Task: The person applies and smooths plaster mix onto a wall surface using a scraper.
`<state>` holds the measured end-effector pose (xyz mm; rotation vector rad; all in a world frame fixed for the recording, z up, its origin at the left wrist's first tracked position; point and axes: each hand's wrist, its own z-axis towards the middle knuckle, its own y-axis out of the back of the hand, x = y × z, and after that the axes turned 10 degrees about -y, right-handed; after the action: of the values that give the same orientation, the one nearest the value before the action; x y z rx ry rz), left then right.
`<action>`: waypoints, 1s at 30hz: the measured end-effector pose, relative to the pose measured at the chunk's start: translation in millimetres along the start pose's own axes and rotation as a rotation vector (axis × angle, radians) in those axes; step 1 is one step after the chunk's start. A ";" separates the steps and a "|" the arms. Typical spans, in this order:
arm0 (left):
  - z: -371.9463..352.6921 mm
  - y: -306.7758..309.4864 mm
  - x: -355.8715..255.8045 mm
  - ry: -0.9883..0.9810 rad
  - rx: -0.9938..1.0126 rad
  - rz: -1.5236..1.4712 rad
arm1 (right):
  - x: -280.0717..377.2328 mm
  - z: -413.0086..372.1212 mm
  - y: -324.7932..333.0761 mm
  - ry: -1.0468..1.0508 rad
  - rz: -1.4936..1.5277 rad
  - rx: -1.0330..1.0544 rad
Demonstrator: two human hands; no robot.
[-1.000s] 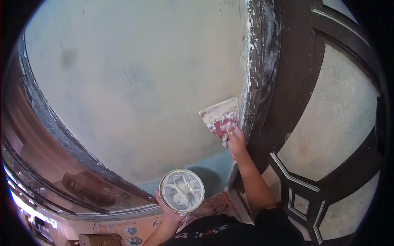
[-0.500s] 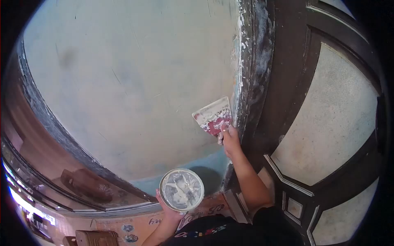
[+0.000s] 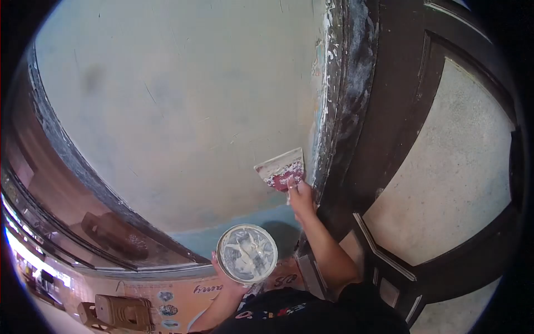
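Right hand [image 3: 302,196]: fingers closed on the lower end of a scraper [image 3: 282,170], wide edge pointing up, reddish surface smeared with whitish paste. Scraper sits just above those fingers, in front of the pale wall [image 3: 194,122]; can't tell if the edge touches it. Left hand [image 3: 227,278]: fingers gripping the round tub [image 3: 276,253] at its left side and from below, open top facing the camera, whitish paste [image 3: 245,259] streaked inside. Tub is below and left of the right fingers, apart from the scraper.

Blue-green band [image 3: 211,239] on wall, above the left fingers. Dark frame [image 3: 356,89] with chipped white edge, up and right of the right fingers; pale door panel [image 3: 445,167] farther right. Brown stools [image 3: 122,312] lower left of the left fingers. Black shirt [image 3: 334,317] below both hands.
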<state>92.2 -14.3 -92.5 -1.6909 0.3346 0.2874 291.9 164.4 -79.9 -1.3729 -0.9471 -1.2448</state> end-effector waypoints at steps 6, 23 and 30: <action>-1.7 5.6 6.8 -0.026 0.006 0.115 | -73.6 -2.5 16.4 -0.285 0.028 0.062; -30.4 24.0 -46.7 -0.112 0.012 0.173 | -94.9 -45.0 -7.7 -0.283 0.336 0.054; -29.6 41.0 -69.2 -0.072 0.050 0.021 | 31.5 -27.9 -37.9 0.064 0.356 0.139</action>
<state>12.5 -45.1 -99.8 -1.6245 0.3040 0.3514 254.8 141.5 -43.7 -1.3151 -0.6938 -0.9306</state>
